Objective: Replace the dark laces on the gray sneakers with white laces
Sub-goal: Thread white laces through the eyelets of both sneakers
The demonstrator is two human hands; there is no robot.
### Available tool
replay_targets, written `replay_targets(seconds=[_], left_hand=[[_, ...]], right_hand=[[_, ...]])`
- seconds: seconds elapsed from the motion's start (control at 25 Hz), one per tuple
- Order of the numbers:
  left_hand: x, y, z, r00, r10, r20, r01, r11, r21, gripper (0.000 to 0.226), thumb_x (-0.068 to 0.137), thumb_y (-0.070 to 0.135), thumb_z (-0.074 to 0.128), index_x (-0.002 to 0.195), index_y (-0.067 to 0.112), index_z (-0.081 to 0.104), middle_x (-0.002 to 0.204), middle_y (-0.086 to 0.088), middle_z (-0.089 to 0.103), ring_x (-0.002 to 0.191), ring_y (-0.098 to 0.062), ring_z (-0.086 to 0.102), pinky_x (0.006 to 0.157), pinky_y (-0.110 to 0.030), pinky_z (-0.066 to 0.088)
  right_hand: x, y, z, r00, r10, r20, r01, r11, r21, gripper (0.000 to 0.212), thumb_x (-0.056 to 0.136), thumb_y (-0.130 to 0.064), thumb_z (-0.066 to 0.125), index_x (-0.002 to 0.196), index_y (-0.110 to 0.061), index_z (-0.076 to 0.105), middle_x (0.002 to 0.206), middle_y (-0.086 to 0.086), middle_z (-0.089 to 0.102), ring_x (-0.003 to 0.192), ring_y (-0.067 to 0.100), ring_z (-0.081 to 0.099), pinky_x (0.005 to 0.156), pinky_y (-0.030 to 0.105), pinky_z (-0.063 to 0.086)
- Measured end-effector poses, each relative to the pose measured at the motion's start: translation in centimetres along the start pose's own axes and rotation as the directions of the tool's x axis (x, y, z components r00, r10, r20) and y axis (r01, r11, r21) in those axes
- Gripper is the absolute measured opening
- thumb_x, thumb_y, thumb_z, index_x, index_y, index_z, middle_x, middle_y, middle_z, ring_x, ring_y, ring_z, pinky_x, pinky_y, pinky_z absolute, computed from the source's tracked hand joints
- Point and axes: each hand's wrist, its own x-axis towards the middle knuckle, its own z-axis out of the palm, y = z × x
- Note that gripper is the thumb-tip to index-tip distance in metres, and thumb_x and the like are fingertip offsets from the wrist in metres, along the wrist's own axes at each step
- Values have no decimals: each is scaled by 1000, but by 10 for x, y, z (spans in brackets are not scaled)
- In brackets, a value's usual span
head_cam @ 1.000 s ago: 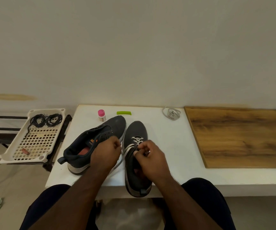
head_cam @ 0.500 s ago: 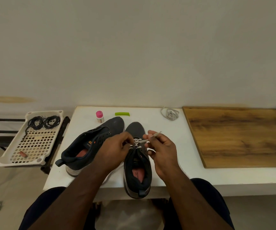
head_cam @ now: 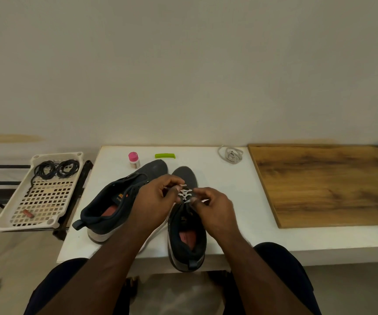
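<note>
Two gray sneakers stand on the white table. The right sneaker points away from me and carries a white lace crossed through its front eyelets. My left hand pinches one end of that lace over the shoe's left side. My right hand pinches the lace at the shoe's right side. The left sneaker lies angled beside it with no lace visible, partly hidden by my left hand. A second white lace sits coiled at the table's back. Two dark laces lie coiled in the white basket.
A pink-capped small bottle and a green clip sit at the table's back. A wooden board covers the table's right part. The basket rests on a black rack to the left. My knees are under the table's front edge.
Both hands rose from the shoe's middle to the front eyelets, pulled the lace end up, then came down closer to the laces again. The camera shifted slightly.
</note>
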Motion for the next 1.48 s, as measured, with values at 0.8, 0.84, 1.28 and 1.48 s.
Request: replay_targets(seconds=[0.8, 0.84, 1.28, 1.48], left_hand=[[-7, -14, 45, 988, -125, 92, 78, 914, 399, 16, 85, 25, 63, 70, 27, 67, 69, 7, 66, 66, -4, 59, 58, -10, 38], [-7, -14, 45, 987, -128, 96, 78, 911, 406, 16, 85, 25, 63, 70, 27, 66, 70, 7, 66, 66, -5, 59, 59, -13, 39], [-4, -22, 50, 987, -138, 87, 104, 944, 313, 27, 87, 18, 63, 64, 31, 59, 65, 10, 61, 63, 0, 56, 59, -9, 38], [-3, -24, 48, 974, -204, 100, 178, 958, 224, 13, 89, 18, 65, 78, 20, 71, 73, 6, 68, 70, -4, 62, 64, -16, 47]], right_hand=[[10, 31, -1, 969, 192, 155, -185, 981, -56, 15, 91, -18, 63, 95, -24, 76, 89, -6, 72, 85, 16, 68, 82, 44, 59], [11, 32, -1, 968, 198, 156, -192, 980, -49, 15, 91, -17, 63, 94, -25, 76, 89, -5, 72, 85, 17, 68, 82, 45, 59], [12, 32, -3, 962, 207, 176, -212, 977, 11, 16, 89, -14, 66, 97, -24, 75, 86, -6, 71, 87, 17, 68, 84, 46, 59], [8, 25, -8, 956, 197, 217, -220, 972, 88, 12, 94, -22, 64, 97, -22, 76, 90, -5, 73, 88, 15, 69, 84, 39, 60]])
